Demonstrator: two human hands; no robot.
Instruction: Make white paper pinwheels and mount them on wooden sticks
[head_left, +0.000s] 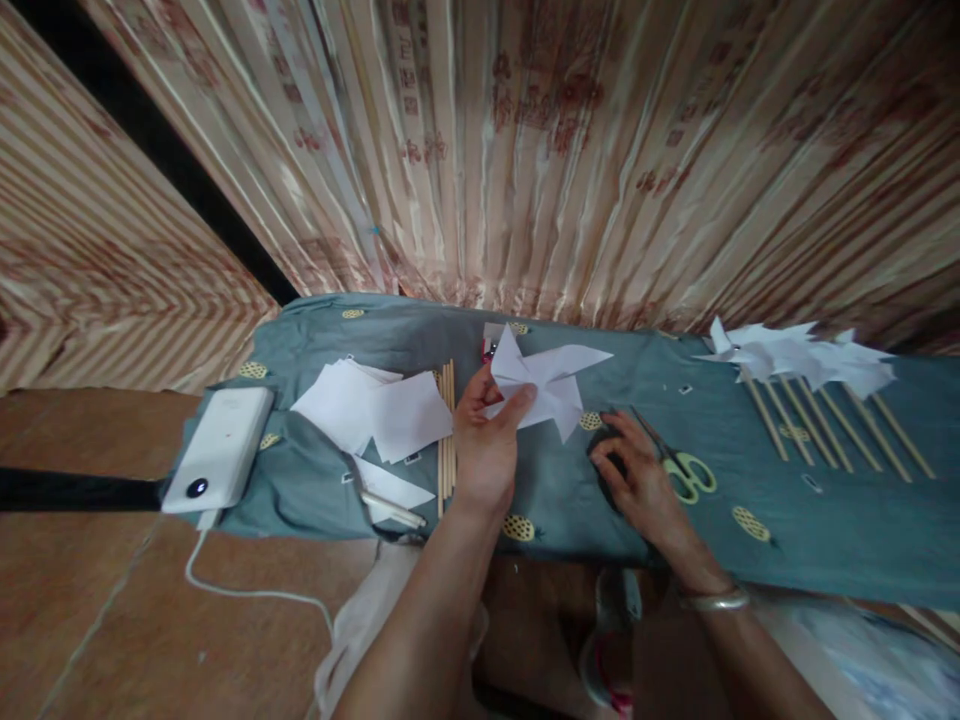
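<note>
A white folded-paper pinwheel (551, 385) is held up in my left hand (486, 430), the thumb pressing near its centre. It has no stick on it that I can see. My right hand (641, 480) hovers low over the cloth to the right of the pinwheel. Its thumb and a finger curl together in a pinch; whatever is between them is too small to make out. Beside that hand lie scissors (686, 475) with pale green handles. Several plain wooden sticks (446, 450) rest just left of my left hand, and a small red-and-white item (490, 345) is partly hidden behind the pinwheel.
White paper sheets (360, 405) are piled on the left of the green cloth (570, 510). Nearby lie paler sticks (394, 510). Finished pinwheels on sticks (810, 365) lie in a row at right. A white power bank (225, 445) with a cable sits at the left end. A curtain (480, 150) hangs behind.
</note>
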